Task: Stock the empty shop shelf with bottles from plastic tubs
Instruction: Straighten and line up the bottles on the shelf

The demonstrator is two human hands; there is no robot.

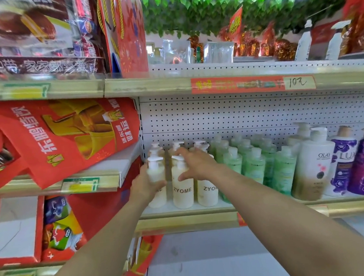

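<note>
Several cream ZYOME pump bottles stand in rows at the left end of the shelf [203,217]. My left hand [143,184] grips the front-left cream bottle [156,173] around its body. My right hand [196,163] reaches over the group, its fingers spread on the pump top and shoulder of the middle cream bottle [182,191]. A third front bottle [208,192] stands just right of it. No plastic tub is in view.
Green pump bottles [253,165] fill the shelf's middle; an Olay bottle [312,164] and purple Lux bottles [344,162] stand at the right. Red gift bags [66,138] lean on the neighbouring shelf at left. A lower shelf board [206,264] lies below.
</note>
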